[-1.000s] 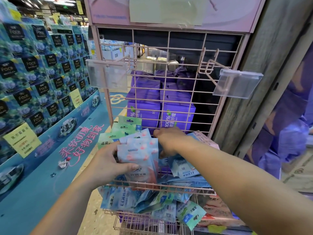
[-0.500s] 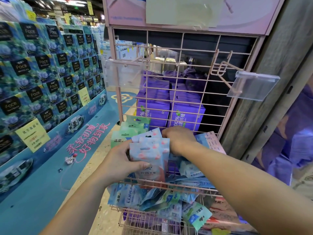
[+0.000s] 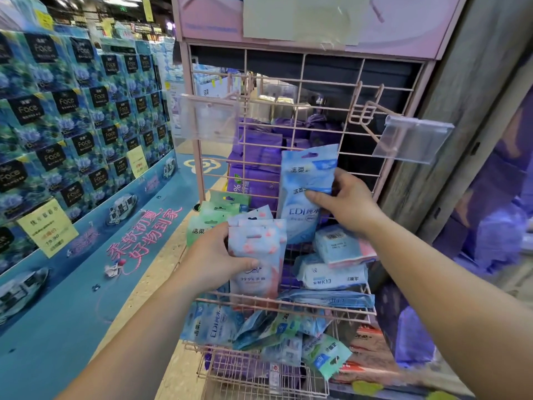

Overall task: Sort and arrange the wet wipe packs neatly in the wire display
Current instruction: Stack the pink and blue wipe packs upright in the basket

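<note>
A pink wire display (image 3: 302, 82) stands in front of me with a basket shelf (image 3: 288, 308). My left hand (image 3: 213, 261) grips an upright stack of pink-and-blue wet wipe packs (image 3: 258, 255) at the basket's left, with green packs (image 3: 213, 217) behind them. My right hand (image 3: 346, 200) holds a blue-and-white EDI wipe pack (image 3: 302, 194) upright above the basket, against the grid. Loose white-and-blue packs (image 3: 331, 277) and a pink-edged pack (image 3: 343, 245) lie flat at the basket's right.
A lower wire basket (image 3: 259, 370) holds several jumbled blue and green packs (image 3: 326, 356). Two hooks with clear price tag holders (image 3: 412, 140) stick out of the grid. Purple boxes (image 3: 253, 168) stand behind it. A wall of blue tissue packs (image 3: 72, 125) fills the left; a wooden pillar (image 3: 461, 96) rises at right.
My right hand has lifted a blue-and-white pack out of the basket and raised it upright against the grid. My left hand has kept its hold on the pink-and-blue stack.
</note>
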Available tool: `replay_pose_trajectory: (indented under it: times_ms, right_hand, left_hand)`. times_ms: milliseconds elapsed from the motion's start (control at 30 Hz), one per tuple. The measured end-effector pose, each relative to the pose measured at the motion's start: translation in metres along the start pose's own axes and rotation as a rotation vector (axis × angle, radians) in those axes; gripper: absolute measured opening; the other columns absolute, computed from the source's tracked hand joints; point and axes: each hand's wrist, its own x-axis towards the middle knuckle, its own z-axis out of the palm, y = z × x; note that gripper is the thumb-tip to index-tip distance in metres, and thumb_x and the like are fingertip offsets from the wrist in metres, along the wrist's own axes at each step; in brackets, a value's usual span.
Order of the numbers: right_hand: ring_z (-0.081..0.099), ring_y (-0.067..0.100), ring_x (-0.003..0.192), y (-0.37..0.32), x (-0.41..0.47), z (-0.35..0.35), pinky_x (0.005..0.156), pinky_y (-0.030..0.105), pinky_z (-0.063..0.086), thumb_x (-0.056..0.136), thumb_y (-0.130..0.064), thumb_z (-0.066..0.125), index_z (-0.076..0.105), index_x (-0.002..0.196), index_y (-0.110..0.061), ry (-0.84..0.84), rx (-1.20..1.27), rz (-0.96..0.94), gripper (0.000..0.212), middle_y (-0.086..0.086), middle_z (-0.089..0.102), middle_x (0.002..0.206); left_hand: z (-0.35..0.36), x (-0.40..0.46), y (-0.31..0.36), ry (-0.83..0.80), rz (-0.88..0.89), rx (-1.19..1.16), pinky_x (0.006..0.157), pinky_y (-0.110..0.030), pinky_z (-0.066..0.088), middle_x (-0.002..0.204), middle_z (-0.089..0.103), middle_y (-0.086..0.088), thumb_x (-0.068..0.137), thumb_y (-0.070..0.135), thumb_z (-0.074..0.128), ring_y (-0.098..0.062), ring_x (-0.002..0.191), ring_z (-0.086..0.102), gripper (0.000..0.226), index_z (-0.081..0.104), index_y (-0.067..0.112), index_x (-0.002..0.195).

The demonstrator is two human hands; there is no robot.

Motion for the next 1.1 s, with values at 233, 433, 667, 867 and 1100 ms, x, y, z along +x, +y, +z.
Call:
replay_pose_trajectory:
  times_ms: [233, 433, 667, 867, 1100]
  right_hand:
    - [0.069, 0.003, 0.087, 0.008, -0.016, -0.024, 0.074, 0.019, 0.055, 0.082, -0.011, 0.069, 0.063, 0.106, -0.019, 0.071, 0.114, 0.022, 0.026, -0.005, 0.07, 0.103]
    - [0.068, 0.01, 0.09, 0.014, -0.014, -0.026, 0.079, 0.025, 0.055, 0.082, -0.015, 0.071, 0.063, 0.115, -0.013, 0.036, 0.014, 0.081, 0.034, -0.001, 0.071, 0.105]
    - [0.069, 0.002, 0.084, 0.009, -0.017, -0.02, 0.073, 0.022, 0.054, 0.082, -0.019, 0.072, 0.066, 0.094, -0.03, 0.149, -0.008, 0.014, 0.018, -0.012, 0.072, 0.093]
    - [0.066, -0.009, 0.075, -0.007, -0.028, -0.022, 0.061, 0.007, 0.049, 0.083, -0.018, 0.07, 0.065, 0.097, -0.027, 0.193, -0.068, -0.123, 0.017, -0.024, 0.071, 0.079]
    - [0.068, -0.005, 0.081, -0.02, -0.032, -0.028, 0.078, 0.023, 0.054, 0.081, -0.02, 0.072, 0.065, 0.085, -0.038, 0.357, -0.074, -0.212, 0.021, -0.03, 0.07, 0.081]
  left_hand:
    - [-0.002, -0.001, 0.01, 0.056, 0.123, 0.065, 0.104, -0.04, 0.04, 0.145, 0.038, 0.005, 0.063, 0.033, 0.086, -0.015, 0.132, 0.038, 0.115, 0.01, 0.041, 0.148]
    - [-0.02, 0.018, 0.018, -0.12, 0.219, 0.387, 0.092, -0.03, 0.041, 0.119, 0.048, 0.005, 0.068, 0.039, 0.082, -0.016, 0.111, 0.05, 0.044, 0.054, 0.032, 0.102]
    - [-0.012, 0.029, 0.03, -0.313, 0.258, 0.639, 0.112, -0.039, 0.023, 0.14, 0.047, 0.009, 0.063, 0.047, 0.082, -0.015, 0.129, 0.043, 0.088, 0.034, 0.041, 0.137]
    - [-0.005, 0.038, 0.026, -0.292, 0.361, 0.548, 0.118, -0.033, 0.013, 0.121, 0.058, 0.014, 0.061, 0.042, 0.076, -0.012, 0.119, 0.051, 0.069, 0.048, 0.03, 0.123]
    - [-0.012, 0.064, 0.029, -0.255, 0.346, 0.364, 0.093, -0.032, 0.043, 0.124, 0.055, 0.008, 0.062, 0.034, 0.085, -0.016, 0.112, 0.051, 0.072, 0.048, 0.03, 0.124]
